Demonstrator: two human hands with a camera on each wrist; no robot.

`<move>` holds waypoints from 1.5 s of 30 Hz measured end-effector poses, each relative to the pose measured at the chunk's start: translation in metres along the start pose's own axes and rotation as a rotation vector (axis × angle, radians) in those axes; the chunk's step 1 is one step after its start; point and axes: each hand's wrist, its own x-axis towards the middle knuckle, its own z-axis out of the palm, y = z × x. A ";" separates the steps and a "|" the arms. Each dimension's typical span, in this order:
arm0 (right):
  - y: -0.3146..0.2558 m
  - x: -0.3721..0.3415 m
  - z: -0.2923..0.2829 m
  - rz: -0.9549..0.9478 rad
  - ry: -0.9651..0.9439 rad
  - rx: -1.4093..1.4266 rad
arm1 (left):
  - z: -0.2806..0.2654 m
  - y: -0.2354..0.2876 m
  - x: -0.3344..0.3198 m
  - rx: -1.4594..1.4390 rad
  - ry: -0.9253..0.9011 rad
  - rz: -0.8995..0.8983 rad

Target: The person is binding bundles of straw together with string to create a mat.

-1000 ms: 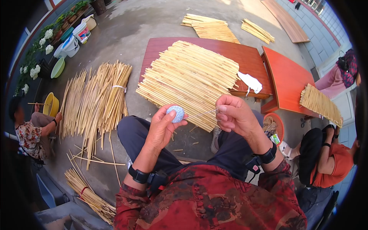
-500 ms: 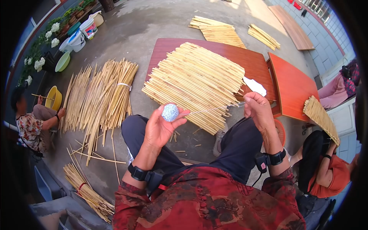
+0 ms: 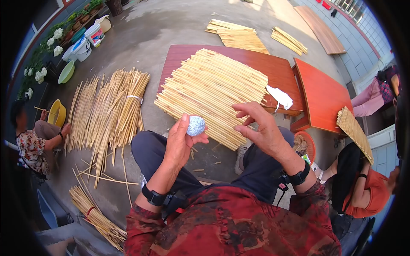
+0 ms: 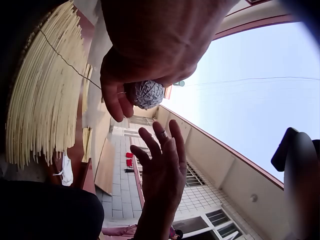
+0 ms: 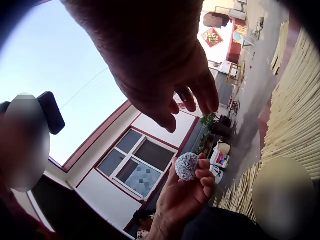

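A ball of pale blue-white string point(image 3: 195, 126) sits in the left hand point(image 3: 178, 143), pinched between thumb and fingers. The right hand point(image 3: 265, 133) hovers to its right, fingers spread and slightly bent, with nothing seen in it. In the left wrist view a thin strand runs from the left hand point(image 4: 150, 45) across the mat of reed stalks point(image 4: 47, 90). The right wrist view shows the ball point(image 5: 186, 166) resting in the left palm, below the right hand point(image 5: 165, 80). The reed mat point(image 3: 213, 94) lies beyond both hands on a dark red table point(image 3: 177, 55).
Bundles of loose stalks point(image 3: 106, 111) lie on the ground at the left, near a seated person point(image 3: 32, 145) and a yellow basin point(image 3: 57, 113). At the right are an orange-red table point(image 3: 322, 96), a red basket point(image 3: 305, 145) and a person in orange point(image 3: 369, 192).
The right hand first drew a strand out to the right from the ball; now it is back nearer the left hand with its fingers spread. The left hand keeps the ball.
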 end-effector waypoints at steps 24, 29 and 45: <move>0.057 -0.063 0.024 0.848 -0.085 1.474 | 0.018 0.074 -0.017 0.171 -0.071 0.360; 0.060 -0.075 0.019 0.764 0.112 1.476 | 0.012 0.099 -0.024 0.115 -0.090 0.557; 0.069 -0.114 -0.011 0.783 0.146 1.527 | -0.107 0.167 -0.036 -0.025 0.120 0.889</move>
